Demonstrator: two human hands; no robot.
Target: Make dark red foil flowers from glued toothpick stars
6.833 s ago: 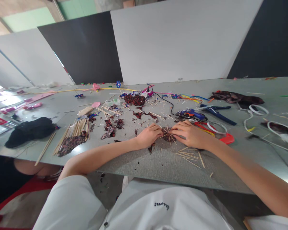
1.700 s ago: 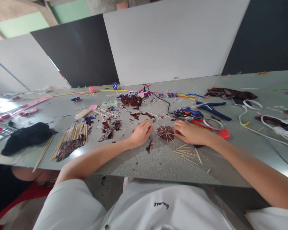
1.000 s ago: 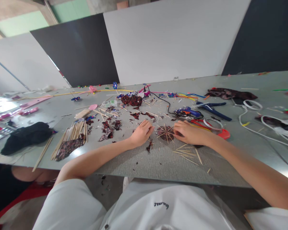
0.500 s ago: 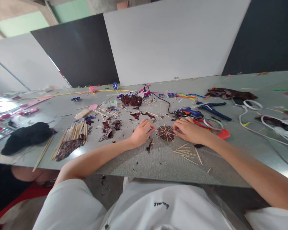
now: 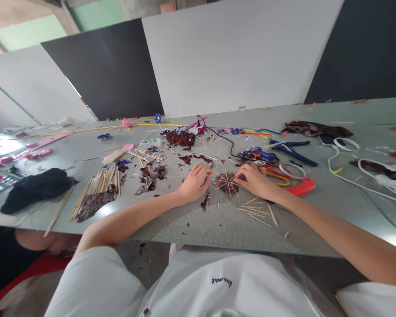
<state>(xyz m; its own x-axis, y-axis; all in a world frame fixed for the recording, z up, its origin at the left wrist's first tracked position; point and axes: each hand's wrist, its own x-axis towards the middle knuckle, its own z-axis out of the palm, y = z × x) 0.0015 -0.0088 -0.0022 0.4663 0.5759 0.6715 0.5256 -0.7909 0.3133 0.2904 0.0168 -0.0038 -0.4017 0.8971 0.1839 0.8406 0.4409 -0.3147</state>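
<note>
A round dark patterned piece (image 5: 225, 183) lies on the table between my hands, with several thin sticks spread over it like spokes. My left hand (image 5: 196, 182) is just left of it, thumb and fingers apart, with nothing seen between them. My right hand (image 5: 251, 178) is at its right edge, fingers pinched together over the stick ends; what they hold, if anything, is too small to make out. Loose sticks (image 5: 255, 211) lie below my right hand. A dark scrap (image 5: 204, 201) lies below my left hand.
Behind my right hand are a blue glue gun (image 5: 259, 154) and dark blue pliers-like tool (image 5: 295, 152). A red-orange tool (image 5: 303, 187) lies to the right. At left are bundled sticks (image 5: 105, 182) and black cloth (image 5: 36, 189). Part of a seated person (image 5: 36, 242) shows at lower left.
My right hand has moved slightly left, over the edge of the round piece, and its fingers have come together. My left hand has barely moved.
</note>
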